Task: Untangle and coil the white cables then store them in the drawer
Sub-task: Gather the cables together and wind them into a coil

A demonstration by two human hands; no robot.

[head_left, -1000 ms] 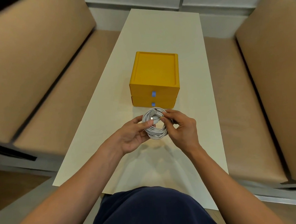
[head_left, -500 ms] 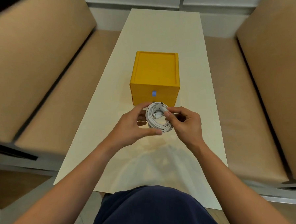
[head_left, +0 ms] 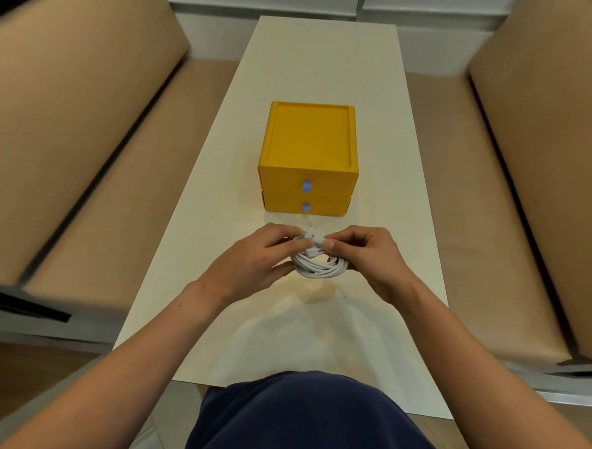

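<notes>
Cream rectangular tabletop [head_left: 313, 62] is running between two tan padded benches, with both hands holding a coil over its near half.

Left hand [head_left: 252, 261] and right hand [head_left: 368, 255] are meeting fingertip to fingertip, each pinching with curled fingers the coil of round white cable [head_left: 321, 269], whose plug ends are poking up between them. Just beyond the hands, a yellow square plastic two-drawer box [head_left: 309, 144] is sitting with both drawers closed and its blue tabs facing the person. A wide strip of tabletop is showing outside each hand before the long edges. The left bench [head_left: 115, 206] and the right bench [head_left: 479, 221] are lying past those edges.
</notes>
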